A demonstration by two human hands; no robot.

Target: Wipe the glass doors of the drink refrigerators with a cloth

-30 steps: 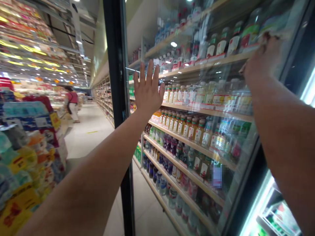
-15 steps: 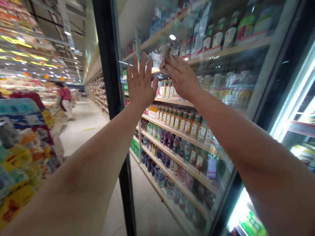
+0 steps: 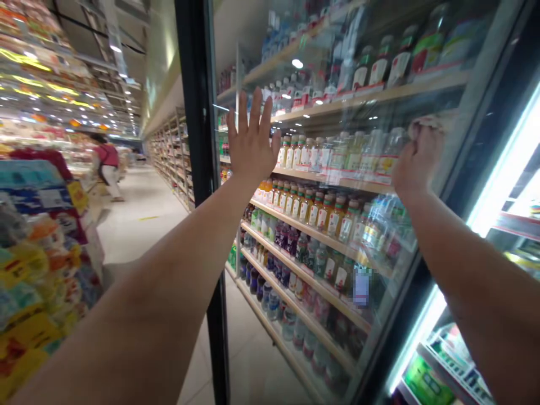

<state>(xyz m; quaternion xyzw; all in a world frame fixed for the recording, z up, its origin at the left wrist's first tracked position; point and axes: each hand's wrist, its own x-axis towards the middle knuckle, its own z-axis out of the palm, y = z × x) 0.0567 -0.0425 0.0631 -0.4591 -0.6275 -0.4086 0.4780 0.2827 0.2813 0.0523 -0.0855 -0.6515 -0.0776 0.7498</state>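
A dark-framed glass door (image 3: pixel 312 185) stands in front of me, with rows of bottles on shelves showing in the glass. My left hand (image 3: pixel 253 140) is flat against the glass near the door's left frame, fingers spread, holding nothing. Over at the right side of the pane, my right hand (image 3: pixel 419 163) presses a crumpled pale cloth (image 3: pixel 428 122) to the glass, its fingers wrapped round it. The cloth is partly covered by the fingers.
To the left are stacked colourful packages (image 3: pixel 37 259) and an aisle floor (image 3: pixel 135 225). A person (image 3: pixel 107 163) in a red top bends farther back. A lit cooler with shelves (image 3: pixel 447 360) is at the right edge.
My right hand has swept across the glass to the right with the cloth, from beside my left hand to near the right frame. My left hand stays spread on the pane.
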